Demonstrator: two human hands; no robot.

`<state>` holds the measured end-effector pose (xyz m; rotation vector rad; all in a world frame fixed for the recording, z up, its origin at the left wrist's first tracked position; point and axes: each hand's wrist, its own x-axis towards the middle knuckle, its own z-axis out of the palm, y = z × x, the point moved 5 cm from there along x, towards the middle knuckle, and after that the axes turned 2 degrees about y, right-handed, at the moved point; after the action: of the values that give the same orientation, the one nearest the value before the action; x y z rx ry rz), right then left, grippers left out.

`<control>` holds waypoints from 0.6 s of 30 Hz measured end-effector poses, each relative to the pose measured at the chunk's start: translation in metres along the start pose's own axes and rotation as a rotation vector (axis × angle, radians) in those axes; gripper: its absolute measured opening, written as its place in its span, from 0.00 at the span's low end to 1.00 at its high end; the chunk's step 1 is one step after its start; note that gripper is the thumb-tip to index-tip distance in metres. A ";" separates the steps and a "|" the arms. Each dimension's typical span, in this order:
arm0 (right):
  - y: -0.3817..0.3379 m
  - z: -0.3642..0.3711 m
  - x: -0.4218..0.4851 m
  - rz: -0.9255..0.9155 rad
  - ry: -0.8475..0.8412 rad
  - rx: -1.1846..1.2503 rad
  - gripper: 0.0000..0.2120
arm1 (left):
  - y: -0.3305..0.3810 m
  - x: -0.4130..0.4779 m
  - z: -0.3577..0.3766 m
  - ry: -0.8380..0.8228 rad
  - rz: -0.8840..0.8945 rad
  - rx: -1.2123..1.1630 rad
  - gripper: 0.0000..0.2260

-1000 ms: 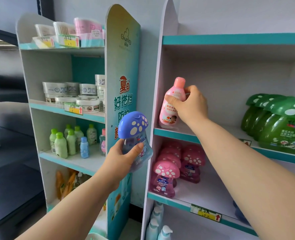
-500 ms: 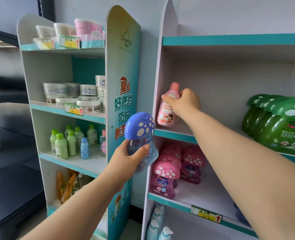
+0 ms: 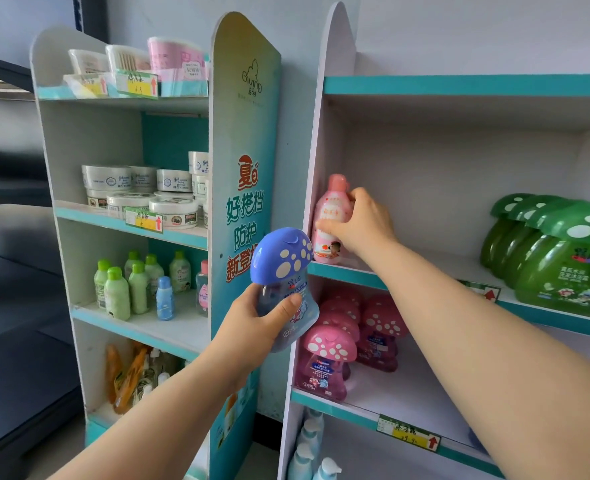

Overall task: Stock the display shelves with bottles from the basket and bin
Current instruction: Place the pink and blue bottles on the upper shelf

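Right hand point(image 3: 363, 223) is up at centre frame, fingers curled round the pink bottle point(image 3: 331, 216), which stands upright at the far left end of the teal-edged shelf point(image 3: 349, 273), close against the side panel. The left hand point(image 3: 255, 323), lower centre, grips the blue mushroom-cap bottle point(image 3: 283, 271) by its clear body, in the air before the shelving (cap up, slightly tilted). Pink mushroom-cap bottles point(image 3: 328, 358) sit one shelf below; green mushroom-cap bottles point(image 3: 563, 258) crowd the right edge.
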<state>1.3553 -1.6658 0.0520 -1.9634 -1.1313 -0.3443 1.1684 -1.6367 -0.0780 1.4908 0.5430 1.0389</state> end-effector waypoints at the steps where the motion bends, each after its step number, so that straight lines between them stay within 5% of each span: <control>1: 0.003 0.002 0.000 0.013 -0.048 0.009 0.28 | 0.001 0.000 0.001 -0.006 0.000 -0.002 0.11; 12: 0.010 0.001 0.000 0.005 -0.170 0.119 0.31 | 0.020 0.009 0.003 -0.004 -0.003 -0.036 0.08; 15: 0.017 -0.007 0.003 0.138 -0.287 0.407 0.19 | 0.030 0.015 0.002 -0.007 -0.008 -0.040 0.07; 18: 0.030 -0.015 0.022 0.216 -0.163 0.517 0.11 | 0.037 0.022 0.001 -0.013 -0.019 -0.045 0.07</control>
<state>1.3946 -1.6727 0.0584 -1.6450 -0.9751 0.2112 1.1719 -1.6271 -0.0363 1.4489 0.5210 1.0199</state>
